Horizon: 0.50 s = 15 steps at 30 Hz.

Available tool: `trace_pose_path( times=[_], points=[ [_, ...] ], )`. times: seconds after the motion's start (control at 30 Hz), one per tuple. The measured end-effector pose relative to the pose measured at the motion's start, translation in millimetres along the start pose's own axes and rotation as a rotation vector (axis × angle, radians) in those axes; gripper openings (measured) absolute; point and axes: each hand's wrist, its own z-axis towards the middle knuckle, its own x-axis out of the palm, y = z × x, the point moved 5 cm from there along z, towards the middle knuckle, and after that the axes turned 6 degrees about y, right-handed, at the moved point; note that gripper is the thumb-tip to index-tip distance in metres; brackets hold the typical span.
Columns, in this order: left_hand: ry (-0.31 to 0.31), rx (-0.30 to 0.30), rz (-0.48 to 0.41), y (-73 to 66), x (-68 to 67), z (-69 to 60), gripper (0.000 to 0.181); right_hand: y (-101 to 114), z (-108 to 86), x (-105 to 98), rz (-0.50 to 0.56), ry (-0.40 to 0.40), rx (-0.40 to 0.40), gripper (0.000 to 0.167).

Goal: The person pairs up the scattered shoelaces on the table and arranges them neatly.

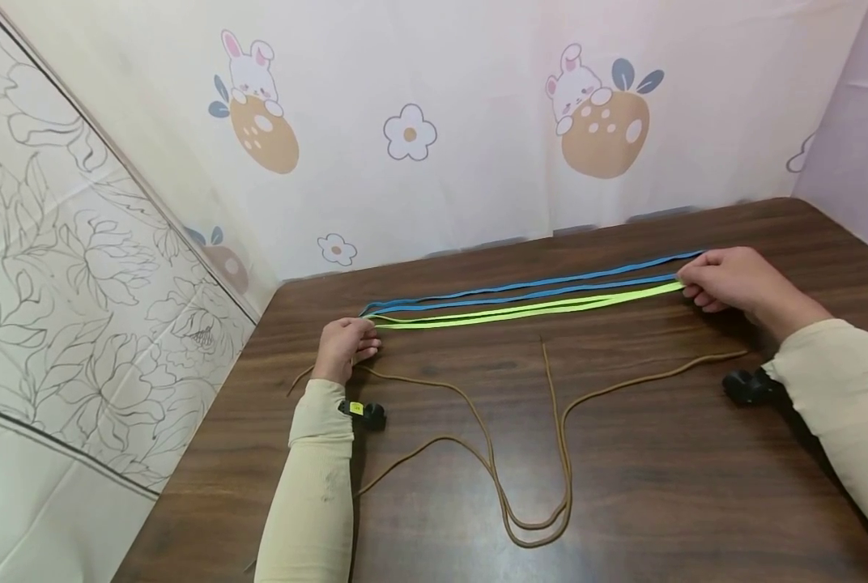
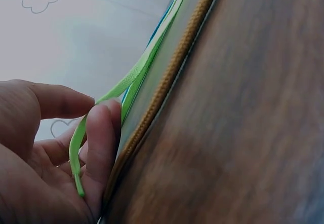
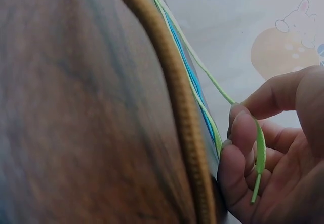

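Two strands of green lace point(image 1: 492, 314) stretch across the table between the hands. My left hand point(image 1: 341, 348) pinches one green end between thumb and finger; its tip point(image 2: 78, 183) dangles over the palm in the left wrist view. At the other side my right hand point(image 1: 740, 283) pinches a green end, whose tip point(image 3: 256, 183) hangs past the fingers in the right wrist view. Just behind the green lace, blue lace point(image 1: 514, 287) lies in two long strands, its right end partly hidden by the right hand.
A brown cord point(image 1: 499, 486) lies nearer on the wooden table point(image 1: 645, 486), doubled into a U-shaped bend with its ends spread apart. One end passes by the left forearm, another reaches toward the right wrist. Behind the table hangs a printed curtain point(image 1: 478, 186).
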Motion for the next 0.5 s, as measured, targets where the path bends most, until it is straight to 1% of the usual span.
trace_pose_path(
  times=[0.33,0.5],
  points=[
    [0.018,-0.017,-0.014,-0.2,-0.6,-0.5,0.033,-2.0,-2.1,-3.7,-0.041,-0.04,0.02,0.037],
    [0.018,-0.02,0.007,0.0,-2.7,-1.5,0.031,-1.1,-4.3,-5.6,-0.092,-0.052,0.01,0.037]
  ],
)
